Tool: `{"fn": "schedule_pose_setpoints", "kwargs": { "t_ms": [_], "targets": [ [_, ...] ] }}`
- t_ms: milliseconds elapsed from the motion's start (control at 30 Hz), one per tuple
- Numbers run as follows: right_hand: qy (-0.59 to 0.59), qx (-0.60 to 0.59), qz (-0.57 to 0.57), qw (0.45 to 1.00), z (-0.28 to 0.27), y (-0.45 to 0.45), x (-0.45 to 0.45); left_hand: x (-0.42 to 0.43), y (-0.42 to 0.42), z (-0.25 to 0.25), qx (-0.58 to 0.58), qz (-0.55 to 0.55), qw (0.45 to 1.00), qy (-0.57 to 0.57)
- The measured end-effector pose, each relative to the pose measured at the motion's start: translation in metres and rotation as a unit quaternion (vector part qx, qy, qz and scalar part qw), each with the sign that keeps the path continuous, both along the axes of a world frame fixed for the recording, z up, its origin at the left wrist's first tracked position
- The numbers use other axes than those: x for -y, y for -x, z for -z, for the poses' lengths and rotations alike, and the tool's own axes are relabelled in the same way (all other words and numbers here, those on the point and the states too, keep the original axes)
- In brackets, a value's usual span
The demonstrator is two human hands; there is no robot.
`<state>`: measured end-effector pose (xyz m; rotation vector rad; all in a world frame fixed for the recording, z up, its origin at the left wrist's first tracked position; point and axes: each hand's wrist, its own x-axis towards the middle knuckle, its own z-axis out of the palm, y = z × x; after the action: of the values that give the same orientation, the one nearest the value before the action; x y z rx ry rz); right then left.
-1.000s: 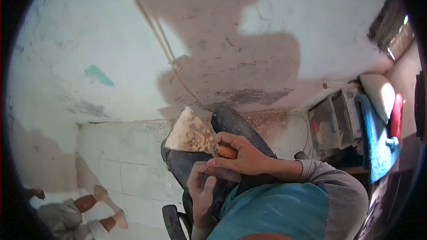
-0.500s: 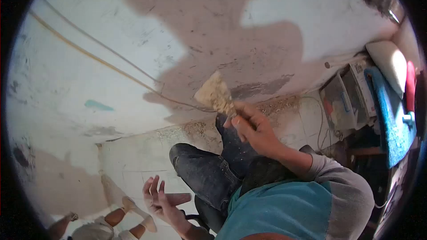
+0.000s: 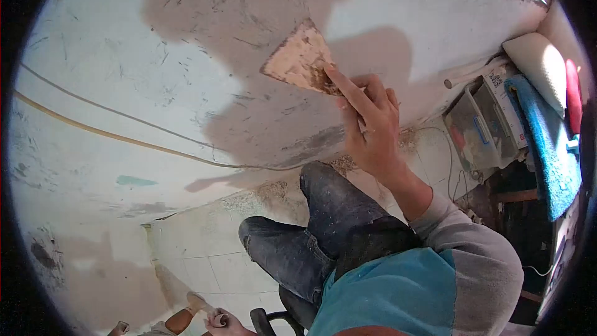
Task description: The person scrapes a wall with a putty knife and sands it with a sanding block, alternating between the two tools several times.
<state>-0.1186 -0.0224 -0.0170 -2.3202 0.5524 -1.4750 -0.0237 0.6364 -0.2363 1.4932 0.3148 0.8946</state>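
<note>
My right hand grips a putty knife, its index finger stretched along the base of the blade. The wide triangular blade is stained brown and pale and lies close to or against the wall; I cannot tell if it touches. The handle is hidden in my palm. Low at the bottom edge, my left hand has its fingers curled, partly cut off by the frame. Something small and pale seems to be in it, too unclear to name. Dark scuffs and patches mark the wall around the blade.
Two cables run along the wall. Crumbled debris lies along the tiled floor's edge. To the right stand a clear plastic box, a blue towel and a white cushion. Another person's leg shows at lower left.
My right hand has raised the putty knife up and onto or near the wall, turning the blade. My left hand has dropped to the bottom edge and its fingers have curled in.
</note>
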Motion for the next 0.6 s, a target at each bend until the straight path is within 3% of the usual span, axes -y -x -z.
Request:
{"fn": "schedule_pose_setpoints", "kwargs": {
  "t_ms": [100, 200, 233, 333, 467, 533, 600],
  "targets": [
    [0.017, 0.058, -0.008, 0.998, -0.003, -0.017, 0.009, 0.013, 0.008, 0.015, -0.060, 0.163, 0.948, 0.266],
    [0.017, 0.057, -0.010, 0.998, -0.006, -0.027, 0.010, 0.032, 0.024, 0.027, -0.113, 0.316, 0.798, 0.501],
    [0.019, 0.061, -0.010, 0.998, -0.008, -0.027, 0.010, 0.101, 0.025, -0.033, -0.195, 0.155, 0.814, 0.524],
    [0.021, 0.016, -0.014, 1.000, -0.010, -0.025, 0.007, 0.134, 0.019, -0.047, -0.202, 0.098, 0.816, 0.533],
    [0.026, -0.011, 0.005, 1.000, -0.012, -0.032, 0.008, 0.125, 0.017, -0.022, -0.237, 0.130, 0.795, 0.543],
    [0.018, -0.015, 0.006, 1.000, -0.013, -0.035, 0.007, 0.149, 0.021, -0.035, -0.190, 0.205, 0.781, 0.558],
    [0.015, -0.052, -0.001, 0.999, -0.012, -0.034, 0.003, 0.164, 0.023, -0.031, -0.172, 0.299, 0.734, 0.585]
  ]
}}
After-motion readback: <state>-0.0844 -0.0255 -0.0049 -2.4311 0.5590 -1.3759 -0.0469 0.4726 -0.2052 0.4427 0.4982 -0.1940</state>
